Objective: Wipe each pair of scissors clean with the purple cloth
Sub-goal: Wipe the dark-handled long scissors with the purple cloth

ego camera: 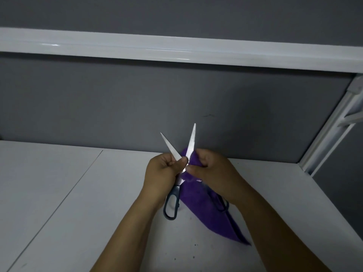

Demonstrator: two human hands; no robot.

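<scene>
A pair of scissors (191,143) with dark grey handles is held above the white table, its two silver blades spread apart and pointing up and away. My left hand (162,173) grips it around the pivot, and one handle loop hangs below that hand. My right hand (211,169) pinches the purple cloth (198,203) against the base of the right blade. The rest of the cloth hangs down to the table, partly covering the second handle loop under my right wrist.
The white table (78,203) has a seam running diagonally on the left and small dark specks near the front. A grey wall with a white rail (176,50) stands behind, and a white frame (330,130) rises at the right corner.
</scene>
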